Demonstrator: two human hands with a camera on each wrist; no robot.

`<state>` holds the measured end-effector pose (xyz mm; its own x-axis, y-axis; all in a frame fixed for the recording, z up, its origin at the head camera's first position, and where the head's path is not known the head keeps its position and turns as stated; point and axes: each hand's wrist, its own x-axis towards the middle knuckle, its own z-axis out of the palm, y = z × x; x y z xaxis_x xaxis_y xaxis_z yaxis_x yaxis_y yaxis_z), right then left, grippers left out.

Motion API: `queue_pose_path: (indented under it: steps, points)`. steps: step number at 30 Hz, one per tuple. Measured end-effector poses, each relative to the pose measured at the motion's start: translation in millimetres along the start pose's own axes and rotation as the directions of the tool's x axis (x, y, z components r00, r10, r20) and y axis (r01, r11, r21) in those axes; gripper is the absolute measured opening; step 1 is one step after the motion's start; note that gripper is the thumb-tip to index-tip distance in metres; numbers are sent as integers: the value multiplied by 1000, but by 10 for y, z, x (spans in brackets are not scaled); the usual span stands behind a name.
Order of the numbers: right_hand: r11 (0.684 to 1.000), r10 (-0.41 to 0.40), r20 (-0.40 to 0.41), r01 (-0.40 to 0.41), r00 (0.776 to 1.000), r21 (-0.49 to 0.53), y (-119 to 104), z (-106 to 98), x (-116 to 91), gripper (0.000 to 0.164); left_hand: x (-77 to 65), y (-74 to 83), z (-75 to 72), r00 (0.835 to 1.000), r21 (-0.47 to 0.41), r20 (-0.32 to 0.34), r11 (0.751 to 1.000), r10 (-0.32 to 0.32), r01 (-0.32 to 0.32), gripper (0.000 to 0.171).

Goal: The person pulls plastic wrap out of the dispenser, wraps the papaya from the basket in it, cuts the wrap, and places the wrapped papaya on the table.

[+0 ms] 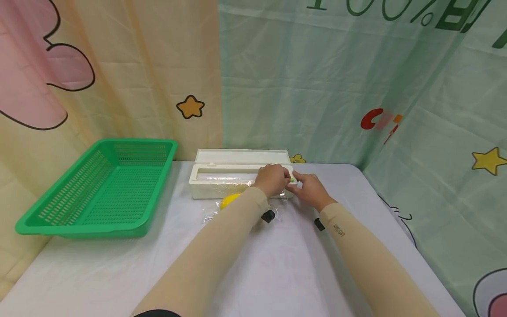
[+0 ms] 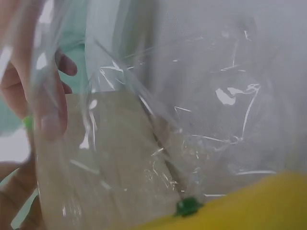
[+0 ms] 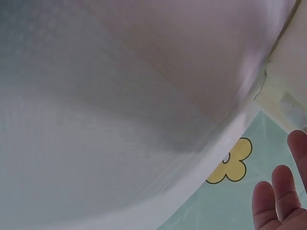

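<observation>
A white plastic wrap dispenser box (image 1: 241,193) with its lid (image 1: 242,156) raised stands at the back of the table. My left hand (image 1: 269,179) reaches across its top, fingers bent down to pinch the small green slider (image 1: 292,179) at the right end. Around that end my right hand (image 1: 310,190) grips the box with thumb and index finger; its other fingers (image 3: 283,191) stretch out loosely. Clear plastic wrap (image 2: 211,120) drapes over the box front. Under the wrap lies a yellow fruit-like thing (image 2: 264,203) with a green stub, partly hidden behind my left sleeve.
To the left a green slotted basket (image 1: 159,189) sits on the white-covered table (image 1: 285,273). A patterned curtain (image 1: 301,101) hangs behind and along both sides. Black camera mounts (image 1: 268,216) hang below the wrists.
</observation>
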<state>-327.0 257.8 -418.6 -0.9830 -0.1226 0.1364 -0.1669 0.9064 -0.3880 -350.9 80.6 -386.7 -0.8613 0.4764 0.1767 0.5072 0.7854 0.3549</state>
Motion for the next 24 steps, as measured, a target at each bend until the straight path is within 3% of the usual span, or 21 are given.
queue_pose_path:
  steps: [24]
  points:
    - [1000,18,46,-18,999,-13,-8,-12,-32,78,-3,-99,-34,1000,38,6,999,20,-20,19]
